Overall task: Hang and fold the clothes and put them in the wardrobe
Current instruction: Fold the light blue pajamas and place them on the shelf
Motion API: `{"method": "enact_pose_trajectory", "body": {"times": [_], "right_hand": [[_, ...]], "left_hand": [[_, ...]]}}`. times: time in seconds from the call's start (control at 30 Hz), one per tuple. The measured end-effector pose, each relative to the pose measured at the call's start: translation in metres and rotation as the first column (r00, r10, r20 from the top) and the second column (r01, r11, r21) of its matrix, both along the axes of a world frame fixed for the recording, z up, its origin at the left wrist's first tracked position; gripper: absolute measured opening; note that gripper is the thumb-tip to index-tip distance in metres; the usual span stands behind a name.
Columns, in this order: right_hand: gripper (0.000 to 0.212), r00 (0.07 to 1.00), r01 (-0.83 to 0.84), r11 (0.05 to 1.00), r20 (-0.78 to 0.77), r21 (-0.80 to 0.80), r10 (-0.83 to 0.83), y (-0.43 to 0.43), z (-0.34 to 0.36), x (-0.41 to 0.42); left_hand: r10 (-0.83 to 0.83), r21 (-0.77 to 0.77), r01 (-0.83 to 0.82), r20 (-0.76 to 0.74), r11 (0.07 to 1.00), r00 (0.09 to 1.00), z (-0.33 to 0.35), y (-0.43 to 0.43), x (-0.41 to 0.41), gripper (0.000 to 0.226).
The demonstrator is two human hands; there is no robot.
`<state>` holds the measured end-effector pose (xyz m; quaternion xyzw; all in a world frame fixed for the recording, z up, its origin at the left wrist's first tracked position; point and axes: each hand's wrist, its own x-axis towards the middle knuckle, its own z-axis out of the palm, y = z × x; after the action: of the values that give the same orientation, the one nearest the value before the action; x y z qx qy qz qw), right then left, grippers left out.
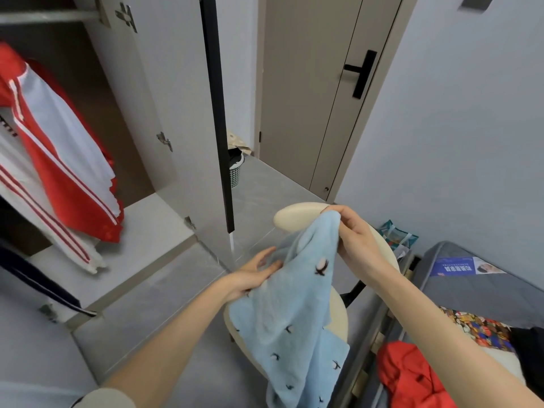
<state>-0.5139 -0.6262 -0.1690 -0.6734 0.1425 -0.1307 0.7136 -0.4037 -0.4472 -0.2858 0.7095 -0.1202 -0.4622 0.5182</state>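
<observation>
Room: grey floor point(162, 304) and pale walls, with a closed room door point(309, 98) at the back that carries a black handle point(360, 73).
Right grip: my right grip point(356, 240) is raised over the chair. Its thumb and fingertips are pressed together on the top corner of the blue cloth point(288, 319), so the cloth hangs down from this pinch.
Left grip: my left grip point(256, 275) is lower and to the left. Its fingers are stretched out and a little spread, and they touch the left edge of the cloth without curling round it.
Blue cloth: light blue and fluffy, with small dark embroidered figures on it. It is held in the air between my two grips, and its lower part falls in front of the chair seat.
Chair: a cream chair point(297, 216) stands just behind the cloth. Its rounded backrest shows beside my right grip.
Bed: a grey mattress point(485, 290) lies at my right. On it are a red garment point(412, 375) and a cloth with many colours point(477, 328), near each other. A teal packet point(397, 234) lies behind the chair, near the head of the bed.
Wardrobe: the wardrobe point(141, 231) is at my left, with its door point(176, 113) standing open.
Hanging clothes: a red and white jacket point(59, 160) hangs inside the wardrobe. Beside it hang white trousers with red stripes point(44, 216), and a dark garment point(38, 287) is lower at the edge.
Far corner: a small basket point(235, 169) stands on the floor behind the wardrobe door.
</observation>
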Motion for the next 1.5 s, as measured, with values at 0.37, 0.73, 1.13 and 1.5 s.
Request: {"method": "enact_pose_trajectory", "body": {"times": [0.37, 0.73, 1.13, 1.5], "right_hand": [[0.023, 0.999, 0.044, 0.974, -0.008, -0.224, -0.047, -0.006, -0.004, 0.013], [0.031, 0.915, -0.382, 0.756, -0.335, -0.532, 0.227, -0.005, -0.019, 0.016], [0.020, 0.993, 0.121, 0.938, 0.053, -0.324, -0.109, 0.019, 0.015, 0.047], [0.020, 0.985, 0.100, 0.952, 0.164, -0.290, -0.053, 0.038, 0.081, 0.087]], "left_hand": [[-0.146, -0.006, 0.167, 0.459, 0.986, 0.876, 0.027, 0.003, 0.010, 0.017], [0.153, -0.192, -0.044, 0.602, 0.980, 0.784, 0.090, -0.006, 0.026, 0.014], [0.362, -0.355, -0.223, 0.391, 0.908, 0.846, 0.130, 0.006, 0.023, 0.022], [0.233, -0.342, -0.329, -0.293, 0.880, 0.927, 0.079, 0.054, 0.020, 0.069]]}}
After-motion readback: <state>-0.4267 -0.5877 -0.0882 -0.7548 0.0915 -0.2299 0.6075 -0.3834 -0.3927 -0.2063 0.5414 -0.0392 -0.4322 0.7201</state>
